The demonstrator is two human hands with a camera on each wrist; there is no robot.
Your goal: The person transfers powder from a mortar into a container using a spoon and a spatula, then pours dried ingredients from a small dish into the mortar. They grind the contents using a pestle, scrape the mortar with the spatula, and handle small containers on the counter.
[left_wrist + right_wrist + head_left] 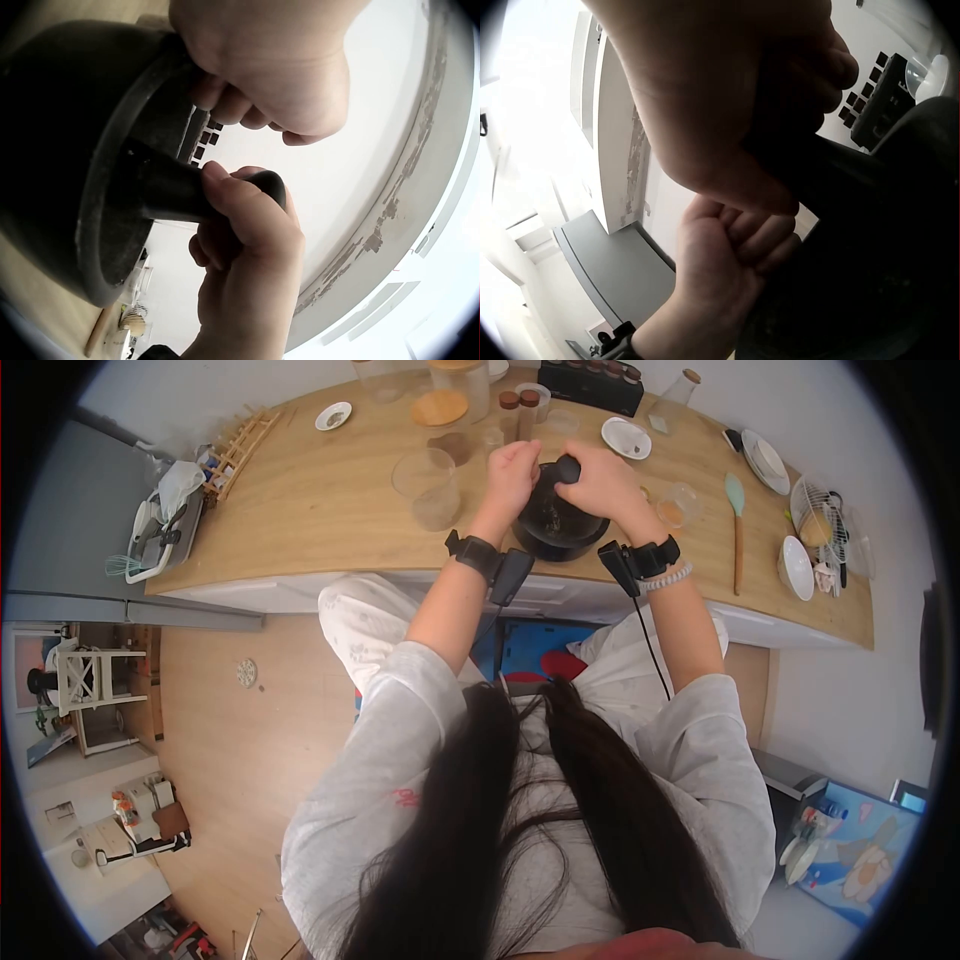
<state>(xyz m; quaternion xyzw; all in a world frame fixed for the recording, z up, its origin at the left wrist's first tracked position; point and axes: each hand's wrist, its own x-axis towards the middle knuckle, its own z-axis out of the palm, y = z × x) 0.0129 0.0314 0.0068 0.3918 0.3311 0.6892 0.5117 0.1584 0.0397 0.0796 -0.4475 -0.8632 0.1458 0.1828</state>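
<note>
A black mortar (556,530) sits on the wooden counter near its front edge. My right hand (603,482) grips the upper part of the black pestle (176,187), which stands tilted inside the bowl, its knob end showing past the thumb. At the mortar's left rim, my left hand (508,482) holds on with curled fingers, seen from close up in the left wrist view. The far side of the rim is partly covered by the hands. What lies at the bottom of the bowl is hidden.
Left of the mortar stands a clear glass container (428,490). Two brown-capped jars (526,415) are behind it, beside a black spice rack (592,385). A small white dish (626,438), a clear cup (677,506) and a spatula (739,535) lie to the right.
</note>
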